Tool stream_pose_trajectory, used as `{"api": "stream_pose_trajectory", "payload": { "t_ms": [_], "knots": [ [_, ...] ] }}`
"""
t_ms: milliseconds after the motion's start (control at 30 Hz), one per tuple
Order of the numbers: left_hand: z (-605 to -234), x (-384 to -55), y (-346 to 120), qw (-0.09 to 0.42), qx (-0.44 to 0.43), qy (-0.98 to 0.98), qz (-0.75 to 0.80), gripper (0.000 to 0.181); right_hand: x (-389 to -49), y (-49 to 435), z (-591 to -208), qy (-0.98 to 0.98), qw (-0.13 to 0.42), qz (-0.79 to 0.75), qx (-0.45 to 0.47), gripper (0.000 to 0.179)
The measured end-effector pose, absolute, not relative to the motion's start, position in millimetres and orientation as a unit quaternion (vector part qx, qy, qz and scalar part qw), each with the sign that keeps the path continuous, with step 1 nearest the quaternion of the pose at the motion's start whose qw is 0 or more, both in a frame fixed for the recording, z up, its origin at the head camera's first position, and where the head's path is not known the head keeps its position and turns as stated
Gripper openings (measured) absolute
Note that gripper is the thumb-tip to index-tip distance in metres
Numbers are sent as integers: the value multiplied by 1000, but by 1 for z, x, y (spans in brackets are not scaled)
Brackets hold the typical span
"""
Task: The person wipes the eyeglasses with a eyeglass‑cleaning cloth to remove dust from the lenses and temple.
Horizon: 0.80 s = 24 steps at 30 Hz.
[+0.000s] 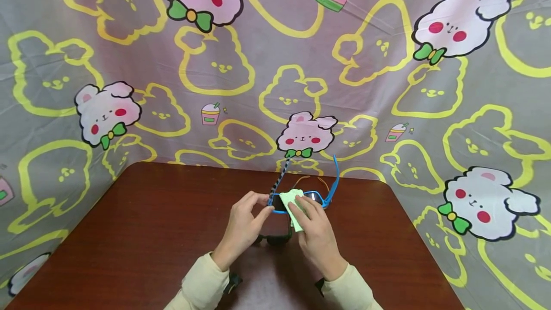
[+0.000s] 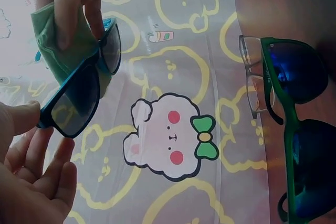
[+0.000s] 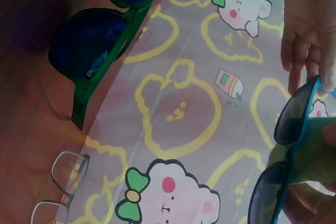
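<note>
Blue-framed sunglasses (image 1: 315,198) are held up over the table, temples unfolded and pointing away from me. My left hand (image 1: 243,226) pinches the frame's left corner between thumb and fingers, as the left wrist view shows close up. A folded light-green cloth (image 1: 294,207) lies over the middle of the frame, partly covering a lens. My right hand (image 1: 318,231) grips this cloth around the bridge, with fingers on both sides of the sunglasses. One temple is striped dark and light; the other is plain blue.
Green-framed sunglasses (image 2: 290,121) with dark blue lenses rest on the brown table (image 1: 129,233) below the hands. Farther back are thin-rimmed eyeglasses (image 3: 70,174) with clear lenses. A patterned fabric curtain (image 1: 232,104) rises behind the table and along both sides.
</note>
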<state>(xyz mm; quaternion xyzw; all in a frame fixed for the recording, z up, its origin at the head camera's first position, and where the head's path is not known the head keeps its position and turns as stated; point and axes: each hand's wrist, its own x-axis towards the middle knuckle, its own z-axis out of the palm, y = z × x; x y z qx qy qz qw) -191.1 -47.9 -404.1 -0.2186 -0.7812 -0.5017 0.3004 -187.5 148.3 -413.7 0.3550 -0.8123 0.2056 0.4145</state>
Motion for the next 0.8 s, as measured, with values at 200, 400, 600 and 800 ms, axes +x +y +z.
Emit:
{"api": "stream_pose_trajectory", "payload": {
  "t_ms": [200, 400, 600, 800],
  "knots": [
    [-404, -191, -48, 310, -227, -771, -507, 19, -187, 149, -414, -818, 396, 185, 373, 57],
    [-406, -191, -49, 307, -243, -771, -503, 21, -190, 148, -413, -805, 418, 161, 388, 52],
    [-405, -190, -49, 306, -254, -768, -502, 21, -190, 147, -412, -800, 420, 166, 394, 51],
    [-405, -189, -48, 292, -248, -769, -511, 20, -187, 146, -410, -816, 391, 161, 393, 55]
  ]
}}
